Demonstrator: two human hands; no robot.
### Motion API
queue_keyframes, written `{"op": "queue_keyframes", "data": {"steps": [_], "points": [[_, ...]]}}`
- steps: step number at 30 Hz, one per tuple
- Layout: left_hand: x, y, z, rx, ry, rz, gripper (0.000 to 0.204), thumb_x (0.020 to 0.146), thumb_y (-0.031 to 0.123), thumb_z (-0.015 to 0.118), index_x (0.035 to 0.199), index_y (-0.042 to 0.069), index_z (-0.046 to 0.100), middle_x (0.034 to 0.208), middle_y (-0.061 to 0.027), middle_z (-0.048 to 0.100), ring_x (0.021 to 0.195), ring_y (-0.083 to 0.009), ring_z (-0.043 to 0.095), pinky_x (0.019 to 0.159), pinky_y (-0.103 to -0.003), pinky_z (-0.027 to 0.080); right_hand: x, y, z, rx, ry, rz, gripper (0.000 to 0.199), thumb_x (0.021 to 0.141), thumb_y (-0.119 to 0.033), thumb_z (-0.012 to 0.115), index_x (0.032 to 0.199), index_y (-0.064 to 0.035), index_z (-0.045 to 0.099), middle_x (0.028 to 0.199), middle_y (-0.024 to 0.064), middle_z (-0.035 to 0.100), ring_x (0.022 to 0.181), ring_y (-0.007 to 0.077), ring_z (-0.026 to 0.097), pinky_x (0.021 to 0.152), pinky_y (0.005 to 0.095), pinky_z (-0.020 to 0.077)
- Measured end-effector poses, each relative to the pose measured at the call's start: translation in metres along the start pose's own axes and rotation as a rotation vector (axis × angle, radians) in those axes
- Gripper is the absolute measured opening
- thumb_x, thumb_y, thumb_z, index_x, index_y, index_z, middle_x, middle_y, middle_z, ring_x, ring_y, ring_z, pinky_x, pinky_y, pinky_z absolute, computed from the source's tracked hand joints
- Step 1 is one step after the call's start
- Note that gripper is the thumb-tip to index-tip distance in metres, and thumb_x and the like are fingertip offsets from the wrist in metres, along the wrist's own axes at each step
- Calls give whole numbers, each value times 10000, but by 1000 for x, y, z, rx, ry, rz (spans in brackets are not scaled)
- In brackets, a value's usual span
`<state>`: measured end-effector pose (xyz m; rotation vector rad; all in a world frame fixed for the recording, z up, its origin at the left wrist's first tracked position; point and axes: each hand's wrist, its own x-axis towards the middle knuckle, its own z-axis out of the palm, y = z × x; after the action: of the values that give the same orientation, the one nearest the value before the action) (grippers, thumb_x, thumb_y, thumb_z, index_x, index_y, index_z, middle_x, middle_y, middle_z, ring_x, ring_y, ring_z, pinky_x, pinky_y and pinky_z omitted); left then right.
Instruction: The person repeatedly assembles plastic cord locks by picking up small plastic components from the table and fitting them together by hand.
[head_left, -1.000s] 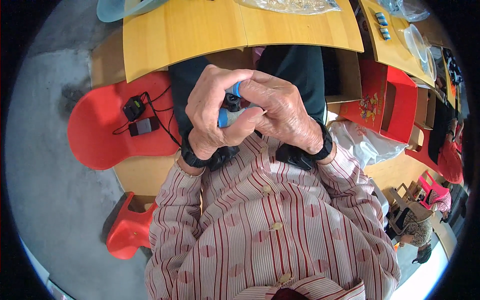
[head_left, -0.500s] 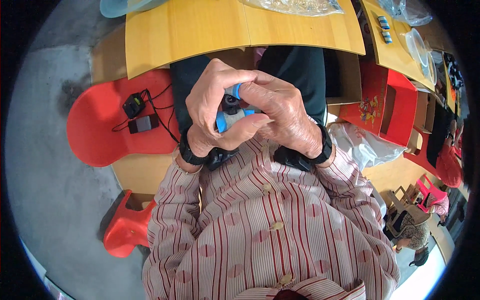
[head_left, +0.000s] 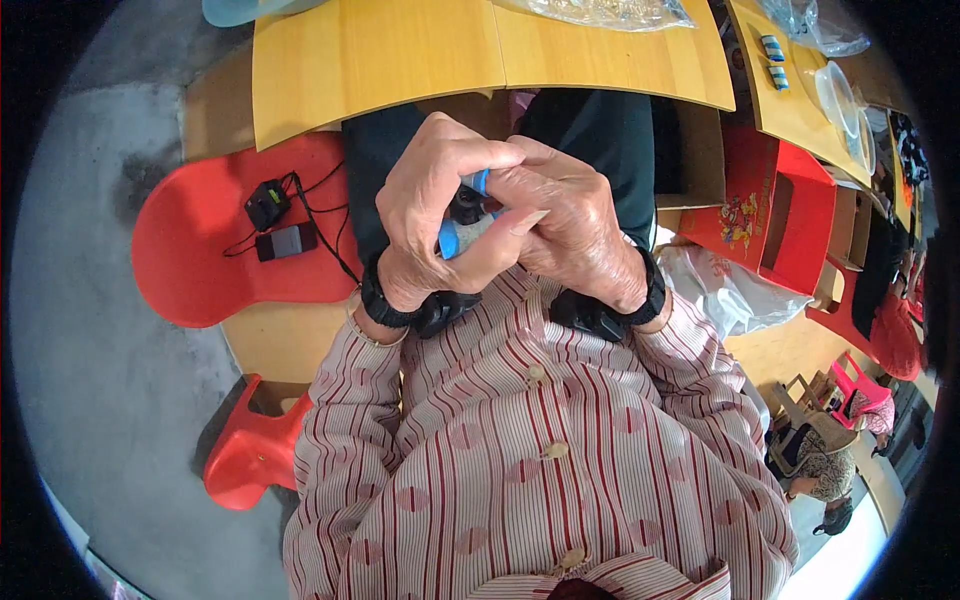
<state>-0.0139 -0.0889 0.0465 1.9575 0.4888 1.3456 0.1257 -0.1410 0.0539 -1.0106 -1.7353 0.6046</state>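
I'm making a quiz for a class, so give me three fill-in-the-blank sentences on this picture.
1. Both hands, left hand and right hand, hold a small ____ and grey part.
2. The table top is ____ wood.
3. The black gadgets with cables lie on a ____ stool.

Missing: blue; yellow; red

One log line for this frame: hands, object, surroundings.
left hand: grips small blue-and-black part | right hand: pinches same part | location: over lap, below yellow table | left: red chair
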Motion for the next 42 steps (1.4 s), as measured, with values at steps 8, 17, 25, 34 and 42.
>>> {"op": "queue_keyframes", "data": {"steps": [8, 17, 25, 34, 42], "points": [[0, -1, 1, -42, 24, 26, 300, 601, 86, 725, 874, 11, 624, 709, -81, 548, 609, -201, 519, 575, -281, 432, -3, -1, 8, 43, 75, -25, 199, 672, -50, 729, 823, -18, 605, 709, 108, 575, 668, 300, 572, 577, 362, 485], [4, -5, -11, 15, -111, -35, 398, 646, 165, 799, 959, -2, 618, 801, -100, 576, 704, -227, 561, 651, -298, 456, 3, -1, -4, -68, -19, 87, 202, 690, -105, 743, 806, -14, 604, 714, 103, 586, 672, 297, 576, 580, 360, 487], [-1, -6, -49, 162, -323, -43, 511, 595, 28, 777, 1085, 149, 701, 1165, -87, 572, 927, -213, 564, 730, -303, 494, -9, 13, -10, 248, -166, 429, 394, 729, -213, 779, 1049, -15, 664, 841, 28, 622, 725, 92, 574, 604, 253, 469], [4, 1, -37, 307, -234, 135, 392, 601, 13, 724, 977, 123, 724, 954, -64, 611, 793, -222, 562, 672, -323, 501, -6, 9, -10, 380, -188, 513, 383, 729, -179, 790, 1053, -18, 663, 870, 15, 640, 836, 71, 586, 737, 225, 483], [7, 10, -38, 241, -308, 67, 420, 606, 11, 713, 1014, 113, 717, 952, -71, 612, 788, -239, 556, 681, -332, 498, -8, 11, -10, 681, -200, 613, 356, 746, -173, 782, 1048, -18, 677, 906, 9, 661, 863, 73, 597, 775, 233, 497]]}}
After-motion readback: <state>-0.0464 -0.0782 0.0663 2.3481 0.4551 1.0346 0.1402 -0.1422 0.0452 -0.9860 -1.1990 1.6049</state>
